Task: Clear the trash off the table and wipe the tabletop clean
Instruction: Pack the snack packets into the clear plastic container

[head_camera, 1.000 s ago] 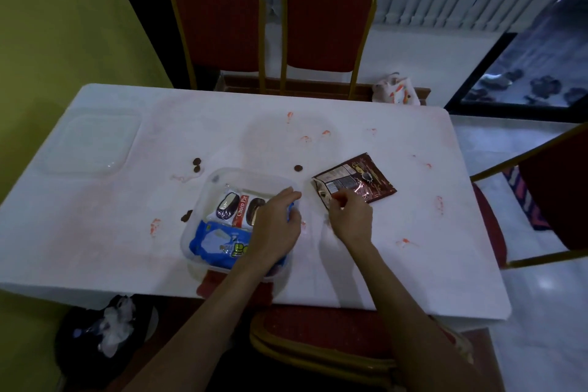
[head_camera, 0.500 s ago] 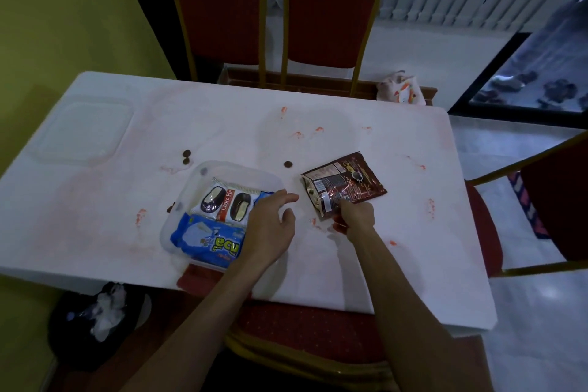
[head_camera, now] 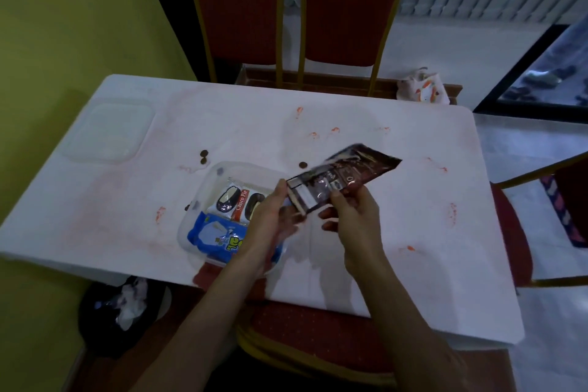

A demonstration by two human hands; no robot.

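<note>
A brown snack wrapper [head_camera: 346,173] is lifted off the white table [head_camera: 413,232]. My right hand [head_camera: 353,216] pinches its lower edge, and my left hand [head_camera: 270,216] holds its left end with the thumb on top. Below my left hand sits a clear plastic tub [head_camera: 219,175] at the table's near edge, holding a Choco Pie pack [head_camera: 237,200] and a blue wipes pack [head_camera: 216,235]. Small brown crumbs [head_camera: 203,157] and red smears [head_camera: 334,130] dot the tabletop.
A clear lid [head_camera: 108,130] lies at the table's far left. A black trash bin [head_camera: 121,312] with white paper in it stands on the floor at the left. Red chairs stand behind the table [head_camera: 346,9], at the right [head_camera: 572,200] and under me [head_camera: 318,334].
My right hand lifted the brown wrapper off the table. My left hand left the tub and took hold of the wrapper's left end.
</note>
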